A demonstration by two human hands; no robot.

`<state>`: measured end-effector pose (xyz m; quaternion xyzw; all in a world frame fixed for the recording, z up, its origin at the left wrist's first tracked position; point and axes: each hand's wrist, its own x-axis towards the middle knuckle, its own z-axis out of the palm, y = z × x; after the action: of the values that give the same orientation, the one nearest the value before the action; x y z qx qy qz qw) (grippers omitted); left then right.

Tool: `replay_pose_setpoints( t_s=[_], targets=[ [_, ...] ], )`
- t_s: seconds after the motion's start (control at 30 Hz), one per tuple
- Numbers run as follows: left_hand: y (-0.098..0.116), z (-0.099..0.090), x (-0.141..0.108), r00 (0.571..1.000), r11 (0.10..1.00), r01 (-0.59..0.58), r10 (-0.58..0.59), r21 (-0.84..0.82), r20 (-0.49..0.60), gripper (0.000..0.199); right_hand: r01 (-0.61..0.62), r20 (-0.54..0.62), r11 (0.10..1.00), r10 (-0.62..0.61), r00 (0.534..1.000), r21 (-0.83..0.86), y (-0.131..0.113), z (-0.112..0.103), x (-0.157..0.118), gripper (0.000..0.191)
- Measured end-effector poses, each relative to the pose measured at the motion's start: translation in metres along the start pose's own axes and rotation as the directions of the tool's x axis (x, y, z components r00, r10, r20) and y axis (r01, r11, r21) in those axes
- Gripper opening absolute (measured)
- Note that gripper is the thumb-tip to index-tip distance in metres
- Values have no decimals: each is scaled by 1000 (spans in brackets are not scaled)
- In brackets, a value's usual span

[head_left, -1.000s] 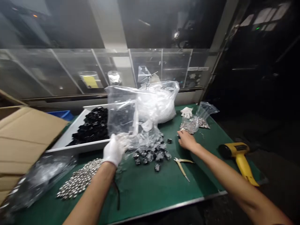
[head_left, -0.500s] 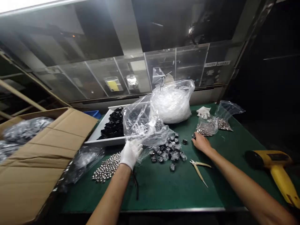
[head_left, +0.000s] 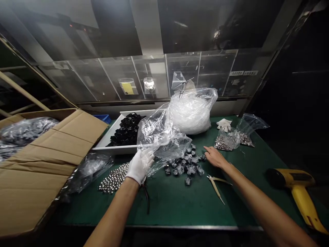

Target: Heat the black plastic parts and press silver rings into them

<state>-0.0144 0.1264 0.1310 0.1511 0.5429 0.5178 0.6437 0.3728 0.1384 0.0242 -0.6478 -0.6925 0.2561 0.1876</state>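
Observation:
My left hand [head_left: 140, 166], in a white glove, is closed on the near edge of a clear plastic bag [head_left: 156, 137]; the film partly covers its fingers. Shiny metal balls or beads [head_left: 114, 179] lie spread out to its left, and dark-handled pliers [head_left: 146, 197] show partly below it. My bare right hand [head_left: 215, 157] is open beside a pile of small black parts in clear wrapping [head_left: 189, 161], index finger stretched out. A single black part [head_left: 203, 157] lies by its fingertips. Light-handled pliers [head_left: 216, 188] rest just below that hand.
A white tray of black parts [head_left: 102, 143] sits behind the left hand. At the back stands a stuffed clear bag [head_left: 191, 115]. Bags of small metal parts [head_left: 224, 142] and a white glove [head_left: 224, 124] lie right; a yellow heat gun [head_left: 300, 192] is nearer. A cardboard box [head_left: 51, 164] flanks the left.
My right hand has moved left, from beside the bags of metal parts to the wrapped black parts. My left hand has shifted slightly left with the plastic film. The view has tilted a little.

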Motion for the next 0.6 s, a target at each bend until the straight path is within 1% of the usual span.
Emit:
replay_pose_setpoints(
  t_s=[0.1, 0.2, 0.3, 0.37, 0.47, 0.53, 0.6],
  targets=[
    [8, -9, 7, 997, 999, -48, 47, 4, 61, 38, 62, -26, 995, -61, 998, 74, -19, 9, 18, 44],
    [13, -26, 17, 988, 993, -113, 107, 46, 111, 37, 128, -17, 982, -127, 992, 140, -44, 25, 32, 44],
    [17, -43, 24, 984, 987, -149, 142, 66, 107, 33, 199, 19, 959, -207, 978, 201, -61, 40, 36, 38],
    [21, -50, 24, 988, 988, -137, 131, 76, 83, 31, 235, 33, 941, -250, 968, 243, -66, 46, 33, 37],
    [27, -52, 19, 994, 993, -105, 103, 58, 33, 32, 254, 14, 923, -269, 963, 290, -66, 47, 25, 38],
    [27, -48, 16, 994, 994, -100, 98, 44, 46, 33, 242, -31, 922, -244, 969, 303, -63, 44, 19, 39],
    [25, -43, 15, 987, 991, -131, 127, 38, 96, 34, 223, -96, 924, -203, 974, 310, -58, 38, 13, 40]
  ],
)
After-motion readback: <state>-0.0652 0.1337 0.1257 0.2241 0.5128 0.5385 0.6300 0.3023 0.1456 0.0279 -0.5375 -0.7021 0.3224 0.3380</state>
